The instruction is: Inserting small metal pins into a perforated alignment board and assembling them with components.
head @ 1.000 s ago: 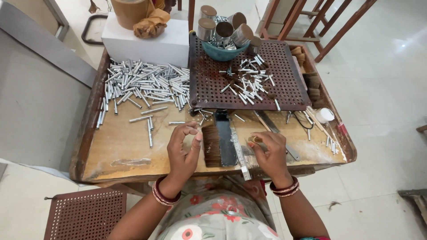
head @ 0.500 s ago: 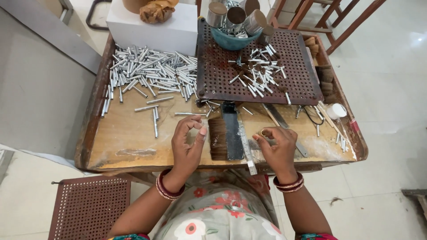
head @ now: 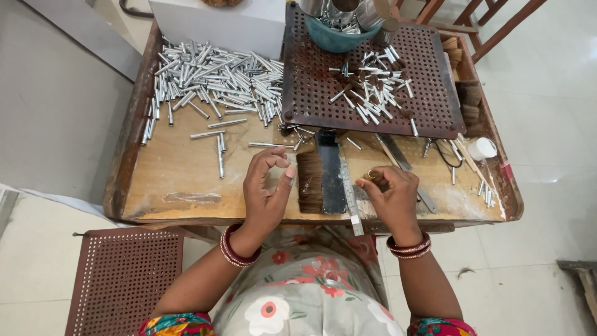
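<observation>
We curl our left hand [head: 266,186] w/ grip pinched together beside brush [head: 310,182] near tabletop [head: 186,180] front edge; right hand [head: 392,193] grip state can't tell

A: What is this person wearing?

B: A grey-green garment [head: 311,292] printed with flowers, red and orange blooms among white ones

A: And the sleeves?

B: Short ones in a brighter print; the left sleeve [head: 177,325] shows red, teal and yellow, and the right sleeve [head: 441,326] is much the same. The forearms below them are bare

A: Any jewellery?

B: Yes, a stack of dark red bangles [head: 233,249] sits on the wrist of the left hand [head: 267,190], and the wrist of the right hand [head: 392,196] carries red and gold bangles [head: 409,244]. A gold ring [head: 371,175] circles one finger of the right hand
</observation>
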